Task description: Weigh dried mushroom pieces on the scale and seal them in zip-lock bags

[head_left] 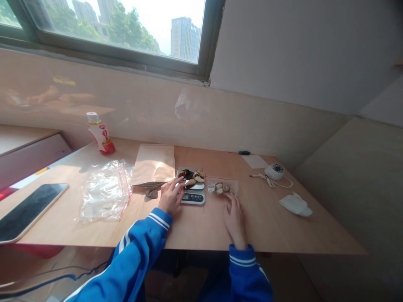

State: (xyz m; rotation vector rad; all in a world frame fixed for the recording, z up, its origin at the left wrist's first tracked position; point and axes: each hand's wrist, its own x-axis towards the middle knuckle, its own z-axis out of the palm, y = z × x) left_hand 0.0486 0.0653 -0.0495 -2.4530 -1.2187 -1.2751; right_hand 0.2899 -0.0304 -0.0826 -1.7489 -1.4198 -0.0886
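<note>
Pale wood tabletop (267, 226) bearing, near its middle, a digital kitchen scale (192, 197) with dried mushroom slices (191, 176) piled on its tray, dark brown and cream. Left hand (171, 195): released, fingers extended, tips at the scale's left side; no held piece is visible. Right hand (233, 220): released, fingers loosely spread on the surface, just below a small resealable bag (222, 187) that lies right of the scale with more mushroom pieces inside. Both cuffs are blue tracksuit sleeves (138, 247) with white stripes. Handling, judged: the slices look light, stiff and brittle, so each is best pinched by its thick edge; the bag is thin and slippery, best taken by its top strip. To the left lie a kraft paper sheet (153, 164), a dark pointed blade (149, 184) at its lower edge, a loose mushroom piece (151, 193), and a large resealable bag (105, 193). A smartphone (30, 212) sits at the left edge, a drink bottle (100, 134) near the far edge. Toward the right corner are a white dome camera (274, 171) with its cable and a folded white cloth (296, 205).
</note>
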